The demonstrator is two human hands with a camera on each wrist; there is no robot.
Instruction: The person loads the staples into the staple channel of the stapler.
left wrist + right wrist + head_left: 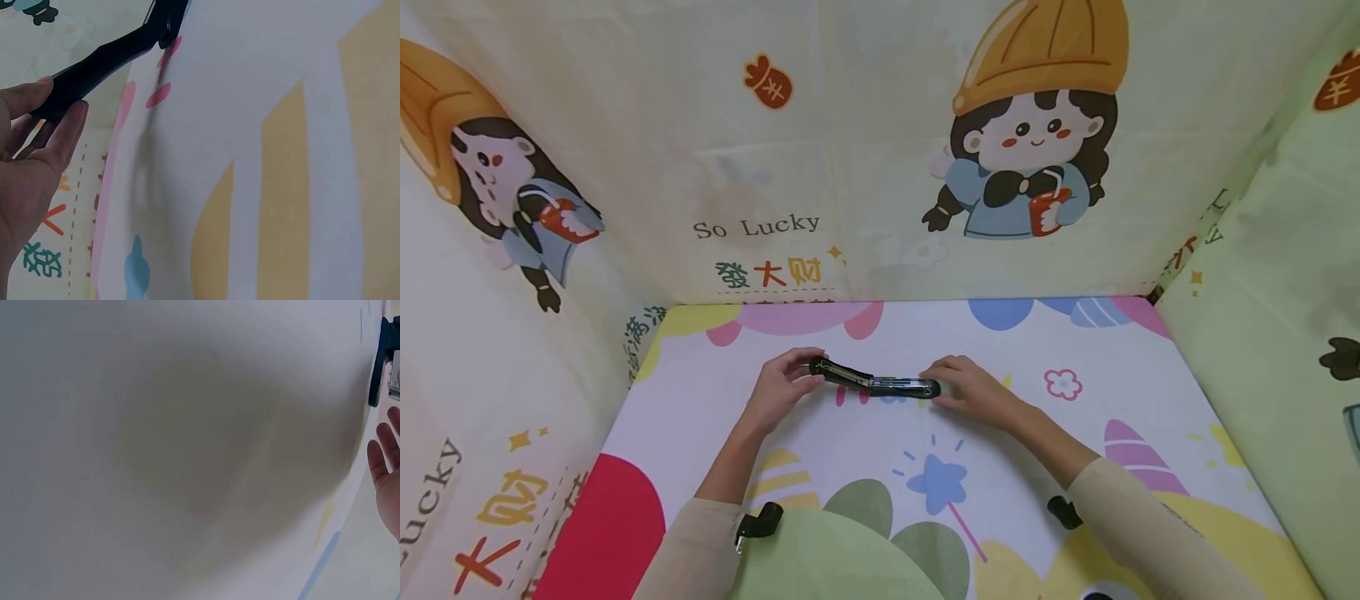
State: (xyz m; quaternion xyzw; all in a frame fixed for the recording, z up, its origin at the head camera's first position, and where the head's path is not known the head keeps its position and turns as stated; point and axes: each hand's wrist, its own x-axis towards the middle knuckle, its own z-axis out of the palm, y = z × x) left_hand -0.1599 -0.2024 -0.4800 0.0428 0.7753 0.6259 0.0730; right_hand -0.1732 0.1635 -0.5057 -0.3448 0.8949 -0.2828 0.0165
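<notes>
A black stapler (903,387), swung wide open so its two halves lie almost in one line, spans the gap between my hands. Metal parts show along its inner faces. My left hand (781,390) pinches the left end between thumb and fingers; in the left wrist view that dark arm (103,65) slants up from the fingertips to the hinge. At the other end, my right hand (973,392) has its thumb and fingers around the stapler's tip. The right wrist view catches only part of the stapler (378,369) at its edge, with several extended fingers (377,461) below.
A white table cover (1022,467) with colourful cartoon prints lies under the hands. Printed cloth walls (880,167) enclose the table at the back and both sides. Small black devices (762,521) sit at both wrists.
</notes>
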